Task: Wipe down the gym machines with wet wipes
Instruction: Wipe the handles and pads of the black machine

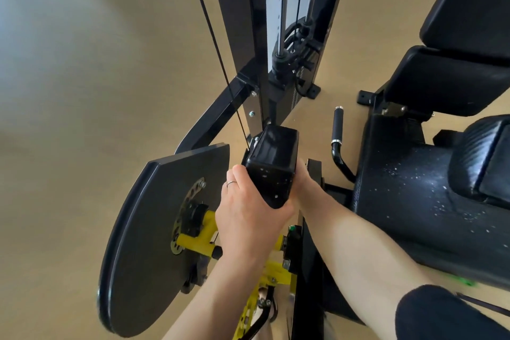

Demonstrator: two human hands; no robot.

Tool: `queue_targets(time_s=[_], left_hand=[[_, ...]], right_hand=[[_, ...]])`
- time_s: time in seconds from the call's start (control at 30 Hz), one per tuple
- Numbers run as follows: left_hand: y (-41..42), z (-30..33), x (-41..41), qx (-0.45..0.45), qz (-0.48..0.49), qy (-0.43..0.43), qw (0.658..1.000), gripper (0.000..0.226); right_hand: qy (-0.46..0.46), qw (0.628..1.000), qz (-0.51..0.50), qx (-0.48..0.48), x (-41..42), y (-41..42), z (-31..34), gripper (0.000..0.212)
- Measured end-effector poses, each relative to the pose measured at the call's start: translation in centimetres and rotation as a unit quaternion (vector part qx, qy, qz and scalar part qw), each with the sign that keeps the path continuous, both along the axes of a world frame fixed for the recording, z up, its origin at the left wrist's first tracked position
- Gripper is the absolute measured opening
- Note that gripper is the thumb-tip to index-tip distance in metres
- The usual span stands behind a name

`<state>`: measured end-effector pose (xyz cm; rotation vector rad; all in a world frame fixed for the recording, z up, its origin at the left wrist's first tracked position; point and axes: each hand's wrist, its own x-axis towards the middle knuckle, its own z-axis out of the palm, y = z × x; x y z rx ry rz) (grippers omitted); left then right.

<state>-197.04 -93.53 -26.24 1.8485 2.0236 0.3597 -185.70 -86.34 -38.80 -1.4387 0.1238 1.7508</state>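
A glossy black box-shaped housing (273, 157) of the gym machine sits at the centre of the head view. My left hand (248, 210), with a ring on one finger, wraps around the housing's lower left corner and grips it. My right hand (302, 182) presses against the housing's right side, and its fingers are hidden behind the box. No wet wipe shows anywhere; whether one is under the right hand cannot be told. A black seat pad (408, 201) to the right is speckled with white flecks.
A big black cam disc (154, 229) with a yellow adjuster (198, 240) stands on the left. The weight tower (289, 36) and its cable (215, 50) rise behind. A black grip handle (337, 130) and back pads (469, 8) are on the right. Tan floor (82, 91) lies beyond.
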Motion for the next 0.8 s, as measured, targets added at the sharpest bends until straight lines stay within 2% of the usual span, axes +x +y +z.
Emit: queue_targets(time_s=[0.1,0.2,0.37,0.47,0.57,0.63,0.7,0.8], left_hand=[[0.1,0.0,-0.2,0.003,-0.003,0.000,1.000,0.074],[0.0,0.2,-0.2,0.001,-0.007,0.000,1.000,0.074],[0.0,0.3,-0.3,-0.007,-0.008,-0.009,1.000,0.073],[0.1,0.6,-0.5,-0.027,-0.011,-0.029,0.999,0.074],[-0.1,0.7,-1.5,-0.076,-0.026,-0.111,0.991,0.073],[-0.2,0.8,-2.6,-0.115,-0.052,-0.171,0.977,0.074],[0.1,1.0,-3.8,-0.157,-0.066,-0.208,0.963,0.075],[1.0,2.0,-4.8,-0.212,-0.057,-0.237,0.946,0.063]], right_hand=[[0.013,0.999,-0.009,-0.043,0.2,0.2,-0.3,0.045],[-0.017,0.996,-0.022,-0.088,0.7,0.1,-0.7,0.036],[-0.008,0.995,-0.095,-0.041,-0.7,-1.7,3.1,0.029],[-0.015,0.992,-0.120,-0.030,-1.5,-2.4,3.8,0.047],[-0.029,0.991,-0.128,-0.029,-2.4,-4.3,3.4,0.060],[-0.034,0.991,-0.128,-0.024,-3.3,-6.0,4.7,0.056],[-0.066,0.990,-0.126,-0.011,-4.2,-7.6,7.1,0.041],[-0.095,0.988,-0.123,0.017,-5.3,-9.3,9.4,0.034]])
